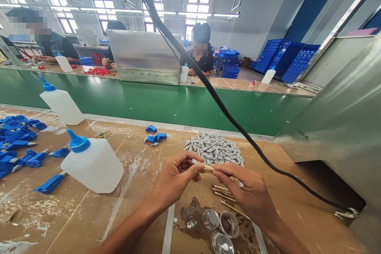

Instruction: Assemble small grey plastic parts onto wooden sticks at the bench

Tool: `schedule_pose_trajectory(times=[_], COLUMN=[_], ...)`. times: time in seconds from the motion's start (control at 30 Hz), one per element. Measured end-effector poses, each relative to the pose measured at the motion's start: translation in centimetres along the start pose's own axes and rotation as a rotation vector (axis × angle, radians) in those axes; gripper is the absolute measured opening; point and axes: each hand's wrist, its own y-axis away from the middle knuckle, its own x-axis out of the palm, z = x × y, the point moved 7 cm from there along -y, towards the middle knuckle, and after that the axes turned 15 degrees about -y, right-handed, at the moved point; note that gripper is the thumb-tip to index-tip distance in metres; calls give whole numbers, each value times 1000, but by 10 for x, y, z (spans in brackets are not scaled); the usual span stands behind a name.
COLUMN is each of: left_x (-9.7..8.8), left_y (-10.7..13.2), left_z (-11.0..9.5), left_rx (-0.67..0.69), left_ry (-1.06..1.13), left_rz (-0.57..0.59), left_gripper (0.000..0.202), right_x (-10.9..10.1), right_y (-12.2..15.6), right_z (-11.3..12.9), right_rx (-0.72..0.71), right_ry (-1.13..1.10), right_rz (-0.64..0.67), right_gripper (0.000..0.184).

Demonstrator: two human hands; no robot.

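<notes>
Below frame centre, a pale swab stick [206, 166] is pinched by the left hand [174, 176] and right hand [250, 188]. Small grey parts [216, 147] are heaped just above.

Two blue-capped white bottles [95, 166] near blue plastic pieces [49, 184], black cable [227, 114], green belt [143, 103].

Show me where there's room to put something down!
The brown table looks free between the nearer white bottle and left hand, though streaked, and between the right hand and metal panel, where the black cable crosses. It's crowded around the blue pieces, grey pile and clear cups.
</notes>
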Motion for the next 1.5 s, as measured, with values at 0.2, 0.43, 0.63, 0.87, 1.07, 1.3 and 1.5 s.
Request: schedule_pose_trajectory(times=[0.2, 0.43, 0.63, 0.87, 1.07, 1.3, 1.5], left_x=[-11, -5, -6, -8, -7, -5, -2], left_y=[4, 17, 16, 11, 9, 5, 6], left_z=[-12, -36, -30, -24, -20, -13, -10], left_rx=[163, 506, 368, 277, 129, 30, -30], left_ry=[-176, -525, -386, -326, -129, 98, 109], left_rz=[-116, -245, -196, -169, -77, -21, -3], left_gripper=[22, 29, 22, 17, 16, 16, 21], right_x=[-9, -14, -11, -13, -10, -13, -13], right_y=[0, 6, 7, 10, 11, 11, 14], right_z=[2, 12, 22, 8, -5, -1, 7], right_rx=[83, -13, -79, 49, 289, 242, 77], right_ry=[5, 53, 73, 4, -244, -239, -34], right_rz=[-97, -100, -55, -113, -147, -166, -154], right_gripper=[16, 22, 30, 30, 24, 30, 32])
